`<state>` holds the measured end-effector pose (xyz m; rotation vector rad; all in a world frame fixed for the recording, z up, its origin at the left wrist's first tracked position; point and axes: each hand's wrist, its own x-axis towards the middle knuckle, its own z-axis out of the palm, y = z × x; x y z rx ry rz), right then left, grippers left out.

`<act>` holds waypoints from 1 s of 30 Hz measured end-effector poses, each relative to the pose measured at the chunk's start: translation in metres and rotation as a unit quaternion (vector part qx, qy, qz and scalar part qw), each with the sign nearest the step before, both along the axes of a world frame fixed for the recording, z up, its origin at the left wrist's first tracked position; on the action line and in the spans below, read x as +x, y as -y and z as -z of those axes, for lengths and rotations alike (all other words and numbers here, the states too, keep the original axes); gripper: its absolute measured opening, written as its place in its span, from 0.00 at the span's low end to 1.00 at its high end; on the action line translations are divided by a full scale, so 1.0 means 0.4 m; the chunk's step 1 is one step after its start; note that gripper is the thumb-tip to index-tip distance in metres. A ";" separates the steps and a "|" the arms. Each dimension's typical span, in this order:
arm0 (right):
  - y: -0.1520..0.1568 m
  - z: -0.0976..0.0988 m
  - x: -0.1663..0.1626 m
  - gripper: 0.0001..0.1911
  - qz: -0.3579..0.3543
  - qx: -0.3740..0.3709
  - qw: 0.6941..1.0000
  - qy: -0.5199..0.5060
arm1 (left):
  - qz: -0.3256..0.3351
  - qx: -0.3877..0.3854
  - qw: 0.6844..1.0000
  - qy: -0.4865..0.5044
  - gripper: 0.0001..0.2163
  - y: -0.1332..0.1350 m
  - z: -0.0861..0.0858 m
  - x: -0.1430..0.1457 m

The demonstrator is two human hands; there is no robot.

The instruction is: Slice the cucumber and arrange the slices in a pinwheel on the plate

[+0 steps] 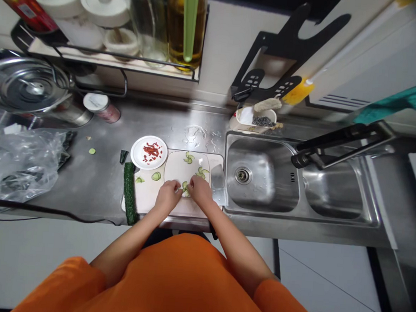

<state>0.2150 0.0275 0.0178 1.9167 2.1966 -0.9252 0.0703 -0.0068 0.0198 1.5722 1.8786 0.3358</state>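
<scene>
Two hands, the left hand (pixel 167 196) and right hand (pixel 200 189), pinched one cucumber slice (pixel 185 188) on the cutting board (pixel 144 195).

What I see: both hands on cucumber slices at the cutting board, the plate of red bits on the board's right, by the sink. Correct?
One slip: the head view shows the plate of red bits at the cutting board's left, away from the sink. Left hand and right hand are on cucumber slices.

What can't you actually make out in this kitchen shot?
1. Head view: whether the left hand and right hand grip the cucumber slice between them; their fingers cover it.
2. Head view: bottles at the back, tops cut off by the upper edge.
3. Head view: plastic bag contents, blurred by crumpled film.
</scene>
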 end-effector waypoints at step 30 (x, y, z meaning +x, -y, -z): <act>0.048 -0.033 0.050 0.06 0.070 0.033 0.991 -0.108 | -0.097 0.043 0.988 -0.112 0.10 -0.032 0.024 -0.199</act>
